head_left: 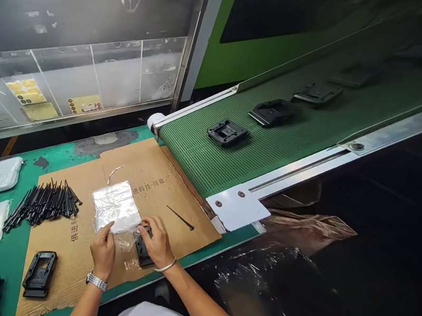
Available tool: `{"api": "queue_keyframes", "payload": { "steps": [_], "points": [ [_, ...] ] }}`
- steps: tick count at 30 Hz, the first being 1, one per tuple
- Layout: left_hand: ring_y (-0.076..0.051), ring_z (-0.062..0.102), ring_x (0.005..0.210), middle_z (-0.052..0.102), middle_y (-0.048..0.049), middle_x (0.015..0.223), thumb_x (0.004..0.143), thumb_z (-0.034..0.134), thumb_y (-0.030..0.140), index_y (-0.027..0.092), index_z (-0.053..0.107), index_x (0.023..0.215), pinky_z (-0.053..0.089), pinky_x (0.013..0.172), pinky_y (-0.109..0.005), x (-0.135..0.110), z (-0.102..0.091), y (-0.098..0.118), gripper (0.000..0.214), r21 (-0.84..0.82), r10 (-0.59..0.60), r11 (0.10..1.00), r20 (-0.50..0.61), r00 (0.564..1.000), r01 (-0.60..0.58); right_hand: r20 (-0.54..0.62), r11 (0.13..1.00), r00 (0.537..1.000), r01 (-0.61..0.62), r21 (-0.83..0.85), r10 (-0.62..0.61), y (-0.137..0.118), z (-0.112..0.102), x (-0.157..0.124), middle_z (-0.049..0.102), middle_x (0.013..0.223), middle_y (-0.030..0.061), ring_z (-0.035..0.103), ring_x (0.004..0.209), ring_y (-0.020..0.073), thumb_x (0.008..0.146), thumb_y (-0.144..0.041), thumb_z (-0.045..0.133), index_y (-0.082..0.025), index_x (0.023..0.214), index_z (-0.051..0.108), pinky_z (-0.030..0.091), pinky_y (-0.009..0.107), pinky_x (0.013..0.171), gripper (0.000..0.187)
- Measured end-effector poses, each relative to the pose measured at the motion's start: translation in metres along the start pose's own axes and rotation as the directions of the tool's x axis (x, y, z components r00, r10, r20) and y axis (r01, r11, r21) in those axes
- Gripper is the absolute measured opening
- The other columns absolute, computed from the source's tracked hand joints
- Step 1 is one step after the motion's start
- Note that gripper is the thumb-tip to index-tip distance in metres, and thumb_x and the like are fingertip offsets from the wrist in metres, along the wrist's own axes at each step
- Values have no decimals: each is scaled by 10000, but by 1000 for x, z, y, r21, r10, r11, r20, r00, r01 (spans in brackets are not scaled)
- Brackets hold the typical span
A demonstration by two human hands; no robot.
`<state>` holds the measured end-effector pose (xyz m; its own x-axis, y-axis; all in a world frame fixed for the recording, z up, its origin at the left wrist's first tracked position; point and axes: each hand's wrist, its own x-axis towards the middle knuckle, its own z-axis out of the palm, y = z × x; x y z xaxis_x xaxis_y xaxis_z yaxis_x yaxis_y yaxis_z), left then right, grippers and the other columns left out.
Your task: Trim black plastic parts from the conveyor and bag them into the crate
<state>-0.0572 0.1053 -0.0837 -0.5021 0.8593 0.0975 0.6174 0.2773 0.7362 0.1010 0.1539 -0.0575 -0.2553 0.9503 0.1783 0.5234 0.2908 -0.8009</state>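
- While the left hand [103, 250] pinches the near edge of a clear plastic bag [115, 207], the right hand [156, 243] is closed over the far end of a black plastic part [142, 253]. The part lies just beside the bag's mouth, between the two hands.
- Both things rest on a cardboard sheet [173, 195] that covers the green desk [14, 260].
- The bag looks thin, limp and slick. It would likely crumple or slide if pushed, so a pinch at the open edge seems the surest hold.
- The part looks stiff, light and ribbed. Its long side edges seem to offer a firm grip, with little risk of damage.
- Left of the left hand lies a loose heap of black cable ties [44, 201], easily scattered by a sweeping wrist.
- Nearer the person on that side sits another black part [39, 272].
- Beyond the right hand a single cable tie [180, 218] lies alone, well apart from the heap.
- Farther off on the right, the white end plate [237, 205] of a green conveyor belt [277, 147] juts toward the cardboard and limits room that way.
- The desk's near edge runs close under both wrists, so anything slipping toward the person could go over it.
- Bare cardboard just ahead of the hands, around the bag, is the freest space.
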Motion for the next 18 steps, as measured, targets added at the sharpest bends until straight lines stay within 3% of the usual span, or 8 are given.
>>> {"api": "queue_keyframes", "payload": {
  "steps": [2,4,6,9,12,14,16,18],
  "points": [
    [-196,589,677,671,-105,812,776,349,215,137,619,984,406,617,-295,5,-1,-6,349,59,-96,993,-26,995,98,-15,981,988,-155,-118,155,22,-2,-13,536,910,125,478,915,255,720,-308,565,-139,872,549,377,377,818,227],
    [-183,557,562,651,-67,657,758,388,211,139,619,988,367,547,-277,6,-1,-12,334,97,-150,984,-21,988,151,105,954,954,-265,-142,281,44,-2,-29,529,871,118,466,927,284,653,-263,608,-151,768,534,358,421,833,177],
    [-168,523,501,604,-29,548,736,423,186,151,626,974,328,513,-260,6,1,-15,316,131,-194,972,-4,981,193,244,944,912,-320,-85,331,63,-1,-43,519,769,74,500,849,255,654,-232,571,-168,661,485,386,398,785,107],
    [-154,503,492,573,-11,518,720,439,153,163,629,968,302,510,-250,3,3,-17,313,154,-235,961,22,972,229,374,929,865,-370,25,335,80,-6,-55,474,635,-4,511,573,148,732,-304,461,-177,684,446,426,283,560,137],
    [-152,500,511,571,-13,543,710,448,152,163,629,962,302,522,-248,2,5,-16,310,139,-247,961,55,967,238,490,890,811,-435,140,319,82,-18,-58,442,568,-53,407,373,73,758,-457,391,-173,799,436,340,198,374,291],
    [-152,495,516,558,-8,546,702,453,161,162,631,950,303,522,-247,1,7,-15,305,104,-233,969,91,968,223,619,804,740,-523,284,263,77,-23,-59,434,522,-71,385,338,57,715,-547,424,-170,815,431,314,173,336,390],
    [-150,476,499,523,12,514,691,459,172,163,636,932,303,514,-245,-1,9,-15,299,53,-197,980,148,969,191,723,660,665,-631,408,189,70,-20,-59,439,506,-77,414,340,57,637,-590,513,-170,792,435,323,163,328,454],
    [-146,454,477,490,32,484,675,472,182,169,645,909,310,503,-241,-4,11,-17,291,-9,-146,988,222,964,152,739,554,645,-694,459,197,64,-10,-57,447,519,-76,447,350,62,554,-590,592,-168,762,440,340,165,327,494]
  ]
}}
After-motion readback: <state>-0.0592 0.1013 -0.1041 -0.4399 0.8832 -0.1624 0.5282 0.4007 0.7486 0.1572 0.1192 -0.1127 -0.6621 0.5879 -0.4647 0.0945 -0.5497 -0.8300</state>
